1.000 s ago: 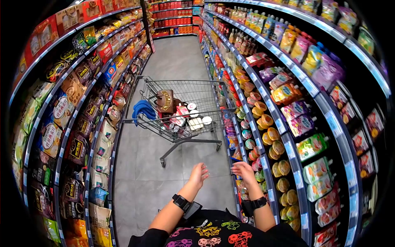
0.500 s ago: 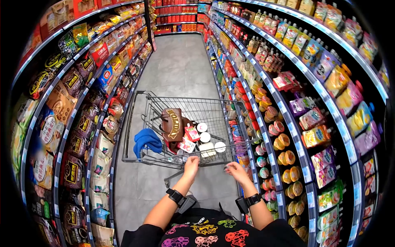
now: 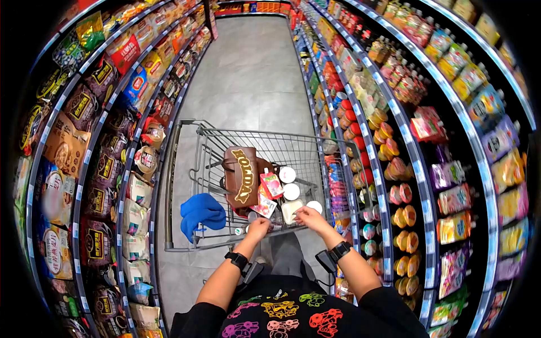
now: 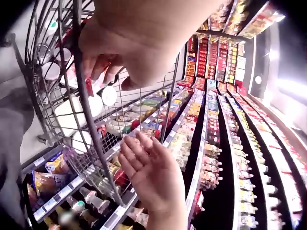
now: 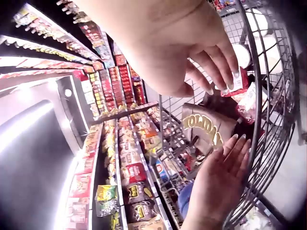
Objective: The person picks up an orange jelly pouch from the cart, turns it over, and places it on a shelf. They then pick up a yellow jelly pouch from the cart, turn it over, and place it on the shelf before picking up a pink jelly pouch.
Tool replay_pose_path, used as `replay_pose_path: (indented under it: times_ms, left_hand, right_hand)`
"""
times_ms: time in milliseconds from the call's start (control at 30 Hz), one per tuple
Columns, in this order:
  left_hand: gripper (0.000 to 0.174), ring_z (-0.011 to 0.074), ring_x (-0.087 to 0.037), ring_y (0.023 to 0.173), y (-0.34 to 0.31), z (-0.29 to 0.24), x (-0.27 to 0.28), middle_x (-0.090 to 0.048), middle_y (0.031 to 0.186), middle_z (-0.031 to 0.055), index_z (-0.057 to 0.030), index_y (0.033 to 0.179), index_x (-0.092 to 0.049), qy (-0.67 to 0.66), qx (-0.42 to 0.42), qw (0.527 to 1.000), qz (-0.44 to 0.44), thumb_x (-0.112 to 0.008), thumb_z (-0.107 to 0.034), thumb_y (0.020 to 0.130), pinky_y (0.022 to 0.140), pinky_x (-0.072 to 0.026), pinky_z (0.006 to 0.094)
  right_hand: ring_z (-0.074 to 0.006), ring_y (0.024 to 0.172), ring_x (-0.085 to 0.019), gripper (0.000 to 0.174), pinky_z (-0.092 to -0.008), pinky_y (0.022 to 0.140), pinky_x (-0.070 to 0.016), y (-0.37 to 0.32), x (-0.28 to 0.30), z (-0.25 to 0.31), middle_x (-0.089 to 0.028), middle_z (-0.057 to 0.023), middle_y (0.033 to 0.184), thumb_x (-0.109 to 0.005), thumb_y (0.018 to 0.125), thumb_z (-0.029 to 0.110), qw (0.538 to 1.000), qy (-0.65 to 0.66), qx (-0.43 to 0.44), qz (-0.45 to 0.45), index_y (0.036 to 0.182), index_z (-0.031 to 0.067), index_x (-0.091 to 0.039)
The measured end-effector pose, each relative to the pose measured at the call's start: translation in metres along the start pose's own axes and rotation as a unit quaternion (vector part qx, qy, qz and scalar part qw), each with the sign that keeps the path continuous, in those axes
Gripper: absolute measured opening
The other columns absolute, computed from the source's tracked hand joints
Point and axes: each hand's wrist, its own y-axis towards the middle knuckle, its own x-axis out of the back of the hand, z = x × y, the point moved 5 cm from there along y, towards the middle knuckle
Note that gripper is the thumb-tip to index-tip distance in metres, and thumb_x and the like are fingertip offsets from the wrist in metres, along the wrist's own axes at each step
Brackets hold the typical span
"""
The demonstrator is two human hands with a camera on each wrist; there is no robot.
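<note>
A wire shopping cart (image 3: 265, 133) stands side-on right in front of me. My left hand (image 3: 259, 228) is at its near rim, fingers loosely bent and holding nothing. To its right, my right hand (image 3: 311, 218) hovers by the same rim; its palm shows flat, with fingers extended, in the left wrist view. Inside the cart lie a brown bag (image 3: 239, 183) with gold lettering, a red-and-white package (image 3: 271, 184), a pale rectangular container (image 3: 291, 212) and several round white-topped containers (image 3: 287, 174). A blue cloth item (image 3: 202, 217) hangs at the cart's left end.
Shelves of bagged food (image 3: 104, 203) line the left side. On the right, shelves hold pouches (image 3: 455, 200), small cups (image 3: 403, 217) and bottles. The grey aisle floor (image 3: 248, 73) runs ahead to red-packed shelves at the far end.
The cart has come closer beneath me, and both hands now overlap its near rim instead of hanging short of it. The view has tilted further down.
</note>
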Motion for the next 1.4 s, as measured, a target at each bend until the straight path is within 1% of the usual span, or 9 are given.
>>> replay_pose_path:
  times_ms: [67, 267, 333, 467, 567, 833, 1067, 1167, 1400]
  left_hand:
    - [0.029, 0.0138, -0.056, 0.061, 0.023, 0.013, -0.007, -0.061, 0.067, 0.0063, 0.0002, 0.077, -0.061, -0.103, 0.066, 0.989, 0.087, -0.056, -0.028, 0.079, 0.057, -0.0432, 0.0277]
    - [0.015, 0.0106, -0.042, 0.049, 0.052, 0.020, -0.014, -0.047, 0.060, 0.0002, -0.0075, 0.072, -0.052, -0.221, 0.245, 0.943, 0.042, -0.052, -0.020, 0.081, 0.042, -0.0302, 0.0245]
    - [0.014, 0.0101, -0.036, 0.042, 0.067, 0.041, -0.022, -0.040, 0.053, -0.0018, -0.0091, 0.071, -0.049, -0.255, 0.296, 0.920, 0.021, -0.053, -0.018, 0.080, 0.039, -0.0268, 0.0241]
    - [0.015, 0.0129, -0.049, 0.062, 0.093, 0.100, -0.041, -0.053, 0.072, 0.0026, -0.0052, 0.090, -0.054, -0.300, 0.377, 0.876, 0.026, -0.055, -0.018, 0.082, 0.053, -0.0393, 0.0241]
    - [0.022, 0.0147, -0.054, 0.069, 0.103, 0.106, -0.056, -0.056, 0.080, 0.0040, -0.0044, 0.100, -0.053, -0.373, 0.356, 0.852, -0.092, -0.056, -0.017, 0.082, 0.058, -0.0438, 0.0239]
    - [0.024, 0.0142, -0.056, 0.069, 0.119, 0.098, -0.055, -0.058, 0.082, 0.0057, -0.0034, 0.102, -0.053, -0.347, 0.401, 0.842, -0.098, -0.057, -0.018, 0.083, 0.056, -0.0458, 0.0232]
    - [0.035, 0.0084, -0.054, 0.059, 0.107, 0.118, -0.058, -0.059, 0.074, 0.0017, -0.0090, 0.094, -0.058, -0.374, 0.447, 0.811, -0.056, -0.068, -0.037, 0.076, 0.044, -0.0379, 0.0193]
    - [0.022, 0.0089, -0.050, 0.054, 0.105, 0.097, -0.046, -0.062, 0.073, 0.0024, -0.0054, 0.099, -0.057, -0.332, 0.439, 0.834, -0.042, -0.054, -0.022, 0.085, 0.049, -0.0412, 0.0200]
    - [0.023, 0.0103, -0.057, 0.067, 0.102, 0.122, -0.052, -0.061, 0.085, 0.0029, -0.0059, 0.099, -0.058, -0.351, 0.429, 0.832, -0.035, -0.059, -0.023, 0.083, 0.052, -0.0408, 0.0215]
  right_hand:
    - [-0.0119, 0.075, -0.058, 0.022, -0.0236, 0.062, -0.0461, 0.035, 0.001, -0.007, -0.062, -0.0064, 0.086, -0.050, 0.087, 0.021, 0.998, -0.039, -0.039, 0.019, 0.100, 0.0040, -0.054]
    - [-0.0119, 0.065, -0.059, 0.024, -0.0253, 0.060, -0.0473, 0.147, 0.001, -0.066, -0.062, -0.0053, 0.072, -0.053, 0.080, 0.025, 0.975, -0.215, -0.054, 0.033, 0.079, 0.0026, -0.061]
    - [-0.0190, 0.068, -0.061, 0.025, -0.0312, 0.062, -0.0473, 0.168, -0.004, -0.070, -0.063, -0.0083, 0.074, -0.055, 0.077, 0.026, 0.964, -0.262, -0.032, 0.042, 0.080, 0.0026, -0.061]
    - [-0.0323, 0.078, -0.060, 0.027, -0.0394, 0.068, -0.0464, 0.195, -0.024, -0.084, -0.062, -0.0174, 0.080, -0.055, 0.074, 0.025, 0.943, -0.317, -0.023, 0.095, 0.086, 0.0014, -0.060]
    - [-0.0358, 0.088, -0.057, 0.032, -0.0406, 0.075, -0.0450, 0.205, -0.034, -0.081, -0.059, -0.0216, 0.093, -0.057, 0.072, 0.019, 0.948, -0.305, 0.010, 0.089, 0.097, -0.0011, -0.054]
    - [-0.0410, 0.098, -0.050, 0.055, -0.0434, 0.084, -0.0428, 0.224, -0.053, -0.086, -0.049, -0.0255, 0.111, -0.057, 0.072, 0.014, 0.928, -0.350, 0.026, 0.124, 0.121, -0.0003, -0.037]
    - [-0.0429, 0.086, -0.055, 0.045, -0.0474, 0.072, -0.0475, 0.226, -0.053, -0.088, -0.047, -0.0264, 0.107, -0.058, 0.073, 0.016, 0.914, -0.394, -0.013, 0.100, 0.112, 0.0029, -0.039]
    - [-0.0417, 0.078, -0.057, 0.045, -0.0476, 0.066, -0.0477, 0.224, -0.056, -0.082, -0.050, -0.0262, 0.101, -0.059, 0.075, 0.021, 0.904, -0.416, 0.014, 0.095, 0.112, 0.0044, -0.039]
    - [-0.0360, 0.082, -0.059, 0.023, -0.0434, 0.067, -0.0478, 0.229, -0.058, -0.082, -0.056, -0.0194, 0.095, -0.047, 0.083, 0.018, 0.872, -0.477, -0.017, 0.106, 0.102, 0.0105, -0.055]
